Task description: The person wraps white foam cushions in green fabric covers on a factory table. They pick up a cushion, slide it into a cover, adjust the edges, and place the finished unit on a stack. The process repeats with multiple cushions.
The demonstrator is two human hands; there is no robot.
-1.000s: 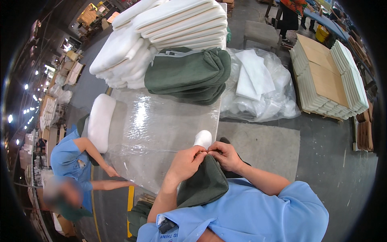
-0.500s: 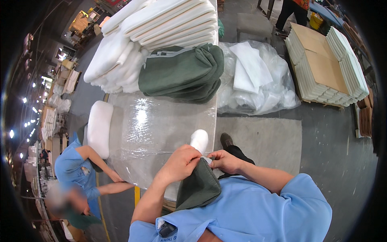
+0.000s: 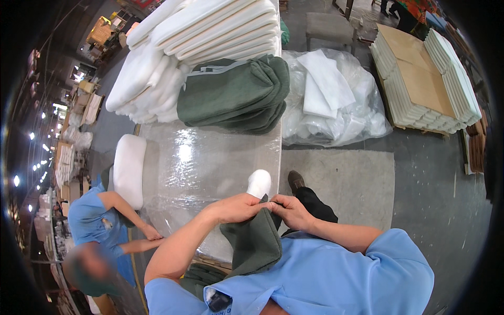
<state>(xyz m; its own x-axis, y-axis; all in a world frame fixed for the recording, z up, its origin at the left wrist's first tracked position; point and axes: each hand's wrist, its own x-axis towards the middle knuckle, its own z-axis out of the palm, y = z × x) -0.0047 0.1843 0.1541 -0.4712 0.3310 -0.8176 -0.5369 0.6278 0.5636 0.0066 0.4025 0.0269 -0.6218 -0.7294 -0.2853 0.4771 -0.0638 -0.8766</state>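
A dark green fabric cover [image 3: 254, 244] hangs in front of my shirt, over the near edge of the table. Both hands meet at its top edge. My left hand [image 3: 237, 208] is closed on the cloth with its fingertips pinched together, and a corner of the fabric pokes up above them. Touching it, my right hand [image 3: 293, 211] pinches the same edge from the right side. Just beyond my fingers a rounded white padded piece [image 3: 259, 182] rests on the table; its near end is hidden by my hands.
Plastic film covers the table [image 3: 173, 173]. At its far end are folded green covers [image 3: 231, 97] and stacked white pads [image 3: 220, 31]. A white cushion [image 3: 129, 170] stands at the left, by a co-worker [image 3: 92, 220]. A bag of white foam [image 3: 336, 121] and stacked panels [image 3: 420, 79] lie to the right.
My left forearm has swung out to the left and lies flatter. The cover's edge has turned up between my fingers, and more green cloth shows below. The co-worker's hands have shifted left.
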